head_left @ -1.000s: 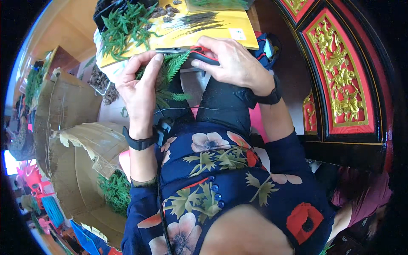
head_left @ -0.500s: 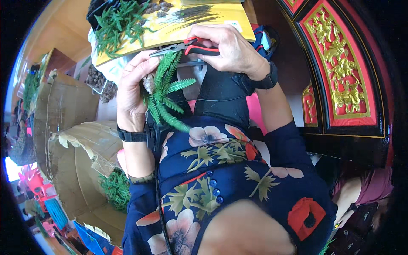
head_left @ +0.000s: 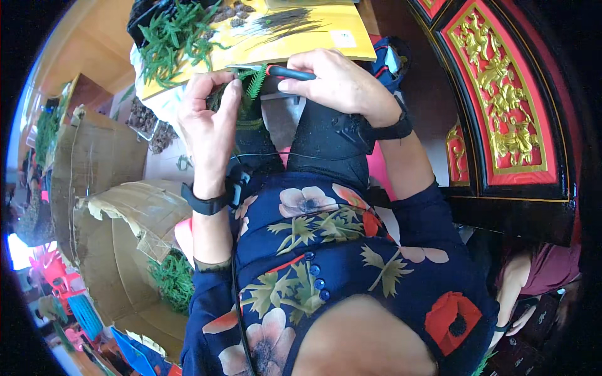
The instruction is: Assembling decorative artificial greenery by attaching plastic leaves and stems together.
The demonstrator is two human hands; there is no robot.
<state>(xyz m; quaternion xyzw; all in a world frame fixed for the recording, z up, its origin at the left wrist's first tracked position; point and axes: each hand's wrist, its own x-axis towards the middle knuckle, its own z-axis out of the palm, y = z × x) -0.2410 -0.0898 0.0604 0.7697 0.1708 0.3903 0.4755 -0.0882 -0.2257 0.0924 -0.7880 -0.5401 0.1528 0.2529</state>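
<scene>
My right hand (head_left: 335, 81) is closed round the handles of a pair of long-nose pliers (head_left: 291, 73) with black and red grips. Their metal jaws point left, over the tips of my left fingers. My left hand (head_left: 207, 122) is bent, thumb and forefinger close together at the base of an artificial pine sprig (head_left: 256, 84). Green fronds of the sprig show between the two hands, just below the pliers; the rest is mostly behind my left hand. Whether the jaws grip anything is too small to tell.
A yellow board (head_left: 282, 47) lies ahead, bearing a heap of green sprigs (head_left: 172, 47), thin dark wires (head_left: 285, 24) and small pine cones (head_left: 235, 11). At left stands a torn cardboard box (head_left: 119, 263) with greenery inside. A carved red-and-gold panel (head_left: 501, 94) rises at right. Another person's arm (head_left: 517, 282) shows lower right.
The sprig has turned away behind my left hand, so fewer fronds and no pale pine cone show. My left hand has rotated and shifted slightly right; the pliers have tilted and their handles look closer together.
</scene>
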